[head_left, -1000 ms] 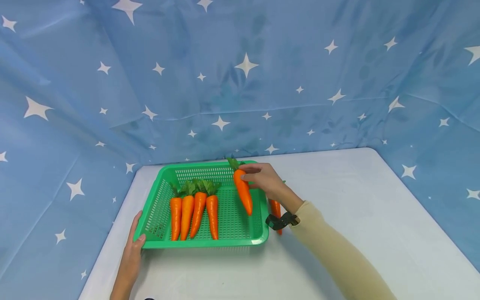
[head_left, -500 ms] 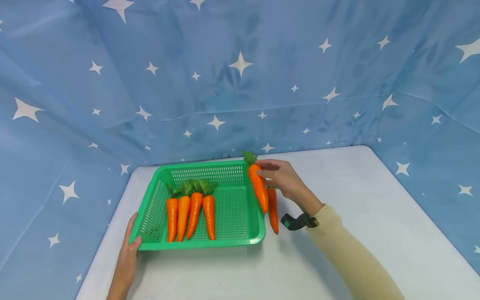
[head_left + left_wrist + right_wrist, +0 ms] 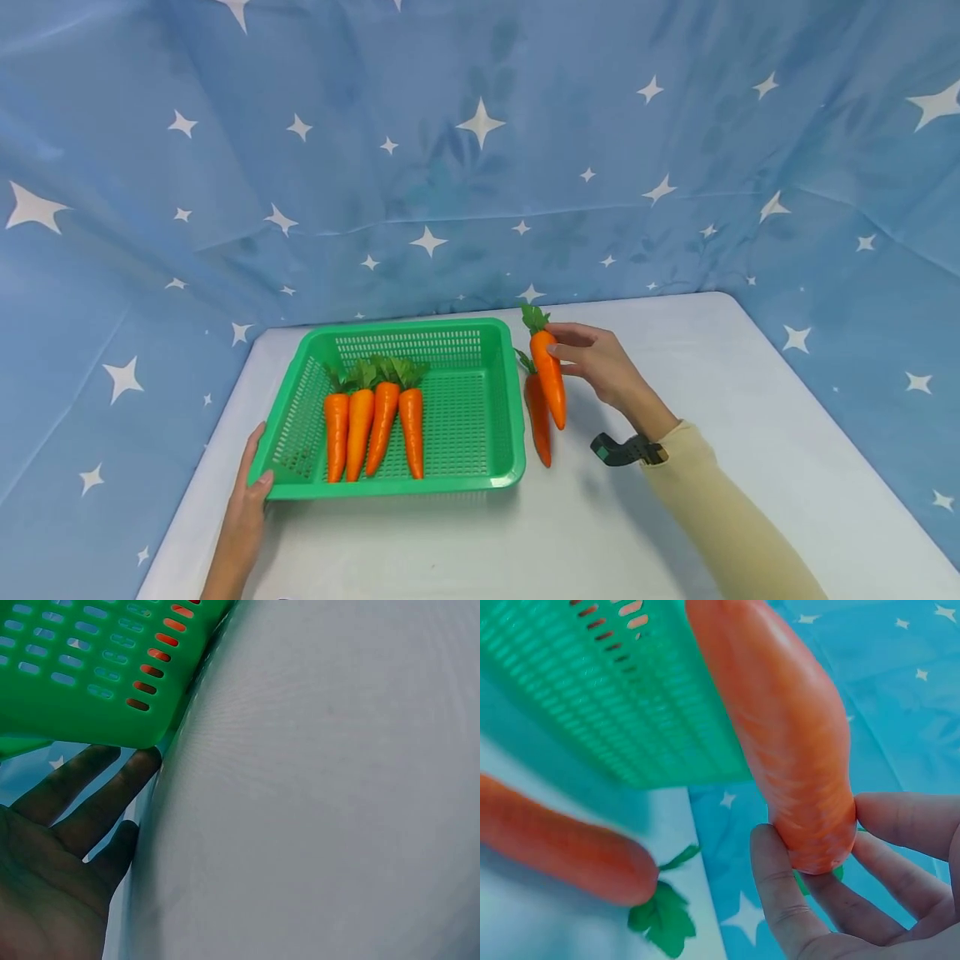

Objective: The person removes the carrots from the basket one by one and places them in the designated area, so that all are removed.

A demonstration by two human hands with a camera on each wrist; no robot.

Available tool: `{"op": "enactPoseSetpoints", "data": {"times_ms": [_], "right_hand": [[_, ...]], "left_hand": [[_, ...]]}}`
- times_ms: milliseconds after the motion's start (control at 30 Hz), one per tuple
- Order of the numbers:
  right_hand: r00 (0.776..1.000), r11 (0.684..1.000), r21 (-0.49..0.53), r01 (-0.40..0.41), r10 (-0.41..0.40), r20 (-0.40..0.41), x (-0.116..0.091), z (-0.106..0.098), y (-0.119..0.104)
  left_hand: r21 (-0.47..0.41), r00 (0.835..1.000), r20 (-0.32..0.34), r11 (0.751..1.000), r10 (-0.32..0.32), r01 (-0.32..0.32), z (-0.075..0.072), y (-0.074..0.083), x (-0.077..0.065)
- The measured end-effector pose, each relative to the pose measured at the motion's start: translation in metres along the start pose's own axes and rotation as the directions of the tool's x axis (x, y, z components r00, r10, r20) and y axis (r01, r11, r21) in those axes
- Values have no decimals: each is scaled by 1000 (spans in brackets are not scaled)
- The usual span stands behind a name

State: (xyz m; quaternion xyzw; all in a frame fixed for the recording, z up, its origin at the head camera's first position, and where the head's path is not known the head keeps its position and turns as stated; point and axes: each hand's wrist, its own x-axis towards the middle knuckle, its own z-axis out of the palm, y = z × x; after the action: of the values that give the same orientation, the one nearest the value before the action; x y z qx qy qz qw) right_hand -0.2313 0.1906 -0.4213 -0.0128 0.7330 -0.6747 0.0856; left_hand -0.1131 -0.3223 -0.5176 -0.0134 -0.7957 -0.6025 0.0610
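Pinched in the right hand (image 3: 600,365), one carrot (image 3: 550,383) has moved from over the basket's right end, where it hung a second ago, to beyond the rim on the right. It now hangs in the air above the table (image 3: 675,383), partly overlapping the second carrot (image 3: 538,425) in the head view.

Thumb and fingers are clamped on the carrot's thick end, just below its leaves (image 3: 536,317); its body runs down past the fingertips. The right wrist view shows fingertips on opposite sides of that end.

That arm reaches in from the lower right, its forearm in a beige sleeve (image 3: 731,508), with a black strap (image 3: 628,451) at the wrist and the hand pointing left.

The carrot is orange, smooth and glossy, tapering to a blunt tip; it tilts, leaves up and to the left, tip down and to the right.

The second carrot lies on the table just beside the green basket (image 3: 390,490). Four carrots (image 3: 373,429) lie side by side inside, leaves to the back.

At the basket's front left corner is the left hand (image 3: 243,504), fingers straight and apart, thumb against the rim. Behind the table hangs a blue cloth (image 3: 570,108) with white stars.
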Motion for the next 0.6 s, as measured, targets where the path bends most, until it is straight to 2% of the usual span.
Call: {"op": "enactPoseSetpoints", "data": {"times_ms": [600], "right_hand": [[998, 995, -96, -16, 10, -68, -11, -28, 27]], "left_hand": [[-4, 1000, -18, 1000, -1, 1, 1, 2, -2]]}}
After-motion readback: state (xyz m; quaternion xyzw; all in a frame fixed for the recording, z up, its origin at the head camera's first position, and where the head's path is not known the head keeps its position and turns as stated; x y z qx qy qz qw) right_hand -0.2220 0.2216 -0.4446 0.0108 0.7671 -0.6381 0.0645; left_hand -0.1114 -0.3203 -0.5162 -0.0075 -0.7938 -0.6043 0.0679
